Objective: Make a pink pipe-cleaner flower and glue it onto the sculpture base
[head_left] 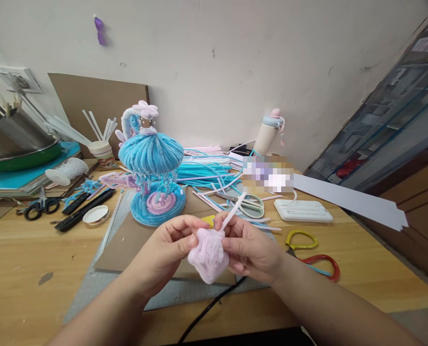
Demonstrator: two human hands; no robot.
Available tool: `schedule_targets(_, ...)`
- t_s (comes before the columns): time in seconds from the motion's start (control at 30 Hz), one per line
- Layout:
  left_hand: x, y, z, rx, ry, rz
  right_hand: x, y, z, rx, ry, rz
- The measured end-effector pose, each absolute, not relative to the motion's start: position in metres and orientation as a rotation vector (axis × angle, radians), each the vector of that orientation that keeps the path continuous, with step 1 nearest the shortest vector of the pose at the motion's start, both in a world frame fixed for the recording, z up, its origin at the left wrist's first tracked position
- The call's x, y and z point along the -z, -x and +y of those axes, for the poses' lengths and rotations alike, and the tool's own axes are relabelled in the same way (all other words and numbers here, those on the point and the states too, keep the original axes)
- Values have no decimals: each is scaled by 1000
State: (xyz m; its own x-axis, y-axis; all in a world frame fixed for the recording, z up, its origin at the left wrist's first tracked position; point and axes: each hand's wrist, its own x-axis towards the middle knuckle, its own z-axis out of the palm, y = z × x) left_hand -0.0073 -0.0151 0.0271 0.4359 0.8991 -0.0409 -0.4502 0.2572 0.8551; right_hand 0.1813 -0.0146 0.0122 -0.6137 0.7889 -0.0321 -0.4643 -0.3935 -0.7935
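Observation:
Between my two hands is a pale pink fuzzy pipe cleaner flower (209, 259), with a loose pipe cleaner end (234, 211) sticking up to the right. My left hand (174, 242) pinches the flower's left edge between thumb and fingers. On the other side my right hand (250, 242) grips it near the base of the loose end, thumb on the front. Behind my left hand stands a blue and pink jellyfish-shaped pipe cleaner piece (151, 153) on a round coiled base (138, 209). A cardboard sheet (127, 252) lies beneath my hands on a grey cutting mat (82, 293).
Blue and pink pipe cleaners (206, 174) lie in bundles at the back. Red-and-yellow-handled scissors (334, 266) and a white power bank (303, 211) lie right. At left are black-handled scissors (42, 207), a utility knife (86, 210) and a spool (67, 170). A black cable (210, 307) crosses the front.

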Motion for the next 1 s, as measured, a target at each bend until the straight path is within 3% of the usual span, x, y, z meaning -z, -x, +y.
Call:
schedule_targets(0.23, -31, 8, -17, -910, -944, 613, -12, -181, -15, -2035, 528, -1036)
schedule_targets(0.53, -23, 2, -18, -976, -1129, 674, -13, -177, -16, -1669, 751, -1242)
schedule_targets(0.83, -18, -2, -27, -990, -1867, 1003, -11, -177, -14, -1624, 872, -1239)
schedule_targets(1.0, -18, -4, -24, -951, -2129, 961, -10, -174, -14, -1630, 871, -1245)
